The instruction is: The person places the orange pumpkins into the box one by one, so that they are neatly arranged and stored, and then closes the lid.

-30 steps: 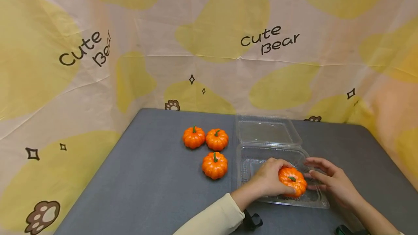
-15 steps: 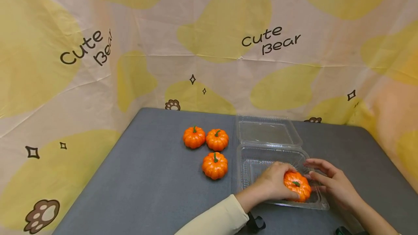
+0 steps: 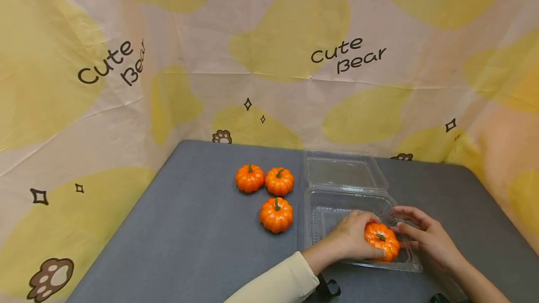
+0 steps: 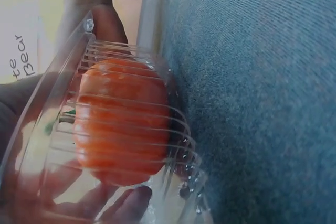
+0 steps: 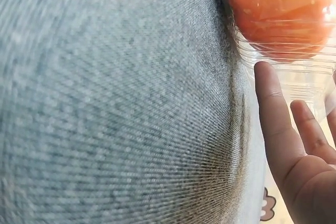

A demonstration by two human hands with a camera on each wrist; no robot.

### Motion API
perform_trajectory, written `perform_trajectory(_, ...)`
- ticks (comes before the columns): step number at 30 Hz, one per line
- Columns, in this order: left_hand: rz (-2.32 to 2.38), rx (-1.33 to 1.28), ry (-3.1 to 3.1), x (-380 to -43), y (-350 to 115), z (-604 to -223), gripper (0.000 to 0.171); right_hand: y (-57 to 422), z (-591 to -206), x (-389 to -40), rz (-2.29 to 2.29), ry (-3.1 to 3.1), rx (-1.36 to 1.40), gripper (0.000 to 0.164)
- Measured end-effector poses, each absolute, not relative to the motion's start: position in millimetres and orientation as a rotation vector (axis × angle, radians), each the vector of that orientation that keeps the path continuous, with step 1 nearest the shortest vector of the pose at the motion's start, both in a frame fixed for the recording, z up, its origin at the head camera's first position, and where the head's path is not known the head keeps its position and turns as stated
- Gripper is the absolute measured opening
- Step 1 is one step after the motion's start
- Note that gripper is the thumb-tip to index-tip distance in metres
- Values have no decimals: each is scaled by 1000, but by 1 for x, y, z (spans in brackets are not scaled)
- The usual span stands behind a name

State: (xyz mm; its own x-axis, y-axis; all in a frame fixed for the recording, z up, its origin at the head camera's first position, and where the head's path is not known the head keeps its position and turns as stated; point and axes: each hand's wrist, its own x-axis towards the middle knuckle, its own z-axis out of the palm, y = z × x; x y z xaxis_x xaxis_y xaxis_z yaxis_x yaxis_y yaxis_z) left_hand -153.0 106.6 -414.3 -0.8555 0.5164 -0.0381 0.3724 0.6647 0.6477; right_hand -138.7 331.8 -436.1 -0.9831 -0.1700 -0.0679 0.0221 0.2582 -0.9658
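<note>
A small orange pumpkin point(image 3: 381, 242) with a green stem sits in the right front part of a clear plastic clamshell box point(image 3: 316, 200). My left hand point(image 3: 351, 237) grips that pumpkin from its left side, thumb in front and fingers behind. Through the clear ribbed wall in the left wrist view, the pumpkin point(image 4: 123, 121) appears low in the box. On the box's right side is my right hand point(image 3: 429, 235), its fingers extended at the wall. The right wrist view has these fingers point(image 5: 273, 98) beside the ribbed plastic, outside the pumpkin.
Several more things lie on the grey table point(image 3: 189, 228): one pumpkin point(image 3: 250, 178) at the back left, another pumpkin point(image 3: 279, 181) beside it, and a third pumpkin point(image 3: 276, 215) nearer. The box's lid point(image 3: 345, 169) lies open toward the back. A patterned curtain point(image 3: 269, 60) hangs behind.
My left hand has moved the pumpkin slightly right and toward the front within the box, then stayed nearly still. The right hand has hardly moved.
</note>
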Motion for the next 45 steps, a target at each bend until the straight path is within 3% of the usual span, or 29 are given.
perform_trajectory(13, 1157, 779, 2527, -147, 88, -405, 55, 331, -436, -138, -1768, 2376, -97, 41)
perform_trajectory(45, 1426, 854, 2660, -143, 1, -393, 55, 328, -434, -137, -1811, 2373, -118, 36)
